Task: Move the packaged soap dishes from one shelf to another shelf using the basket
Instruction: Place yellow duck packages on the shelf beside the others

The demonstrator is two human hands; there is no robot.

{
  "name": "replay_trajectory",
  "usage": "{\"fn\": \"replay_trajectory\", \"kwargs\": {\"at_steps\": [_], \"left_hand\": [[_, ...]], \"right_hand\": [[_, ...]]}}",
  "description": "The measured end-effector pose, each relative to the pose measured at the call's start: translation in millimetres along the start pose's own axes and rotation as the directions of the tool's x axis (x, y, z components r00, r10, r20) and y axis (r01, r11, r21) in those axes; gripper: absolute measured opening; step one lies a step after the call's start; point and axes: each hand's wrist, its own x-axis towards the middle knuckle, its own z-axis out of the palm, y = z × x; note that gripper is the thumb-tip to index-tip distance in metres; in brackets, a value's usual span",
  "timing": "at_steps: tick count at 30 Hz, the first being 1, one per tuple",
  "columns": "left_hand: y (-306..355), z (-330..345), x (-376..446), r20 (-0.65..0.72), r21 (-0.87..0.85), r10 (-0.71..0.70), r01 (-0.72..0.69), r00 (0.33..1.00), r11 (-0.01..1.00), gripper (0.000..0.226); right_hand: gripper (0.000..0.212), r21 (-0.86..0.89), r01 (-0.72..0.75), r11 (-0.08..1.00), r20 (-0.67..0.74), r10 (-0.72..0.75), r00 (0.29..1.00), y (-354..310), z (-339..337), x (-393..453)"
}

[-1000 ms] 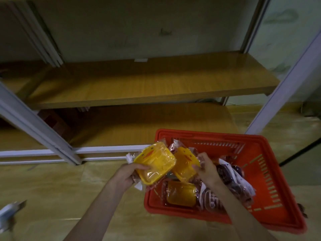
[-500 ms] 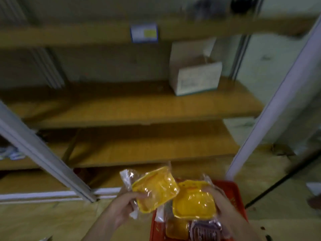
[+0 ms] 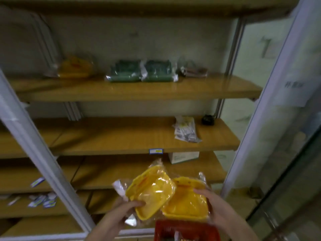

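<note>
Both yellow soap dishes have risen clear of the red basket [image 3: 186,229] since 1 second ago. Left hand [image 3: 119,217] grips 1 packaged dish [image 3: 150,191]; right hand [image 3: 218,208] grips the other [image 3: 186,200], touching it. Upper shelf [image 3: 139,92] holds yellow [image 3: 75,67] and green packages [image 3: 141,71] along its back edge, front bare.
</note>
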Motion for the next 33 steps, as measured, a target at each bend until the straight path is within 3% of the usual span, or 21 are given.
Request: {"fn": "replay_trajectory", "kwargs": {"at_steps": [2, 5, 10, 13, 16, 20, 24, 28, 31, 33], "left_hand": [[42, -2, -17, 0.024, -0.003, 0.045, -0.045, 0.999, 0.999, 0.084], [96, -5, -41, -0.056, 0.006, 0.14, -0.14, 0.989, 0.99, 0.087], [176, -28, -64, -0.175, 0.1, 0.323, -0.309, 0.93, 0.946, 0.027], [223, -55, -64, -0.195, 0.086, 0.37, -0.36, 0.908, 0.929, 0.03], [267, -93, -54, -0.177, 0.076, 0.373, -0.365, 0.911, 0.928, 0.036], [324, -146, -35, -0.187, 0.077, 0.31, -0.301, 0.932, 0.95, 0.036], [373, -203, 3, -0.195, 0.116, 0.329, -0.312, 0.924, 0.943, 0.044], [415, -234, 50, -0.205, 0.186, 0.375, -0.34, 0.904, 0.922, 0.037], [436, -241, 82, -0.218, 0.36, 0.383, -0.291, 0.898, 0.886, 0.028], [445, -245, 103, -0.237, 0.567, 0.43, -0.235, 0.871, 0.79, 0.029]], "right_hand": [[0.061, -0.036, 0.049, 0.998, 0.015, -0.048, 0.999, -36, 23, -17], [0.067, -0.092, 0.139, 0.986, 0.062, -0.134, 0.989, -80, 57, -36], [0.047, -0.133, 0.282, 0.95, 0.097, -0.271, 0.958, -132, 126, -67], [0.057, -0.183, 0.31, 0.933, 0.152, -0.285, 0.947, -160, 169, -65], [0.078, -0.222, 0.344, 0.912, 0.158, -0.314, 0.936, -187, 215, -49], [0.088, -0.193, 0.408, 0.892, 0.148, -0.384, 0.911, -217, 277, -18], [0.093, -0.182, 0.494, 0.85, 0.114, -0.481, 0.869, -244, 331, 8], [0.092, -0.084, 0.564, 0.822, -0.02, -0.567, 0.823, -262, 362, 33], [0.087, -0.035, 0.564, 0.825, -0.076, -0.565, 0.821, -269, 376, 46], [0.083, -0.032, 0.557, 0.83, -0.082, -0.557, 0.826, -273, 382, 54]]}}
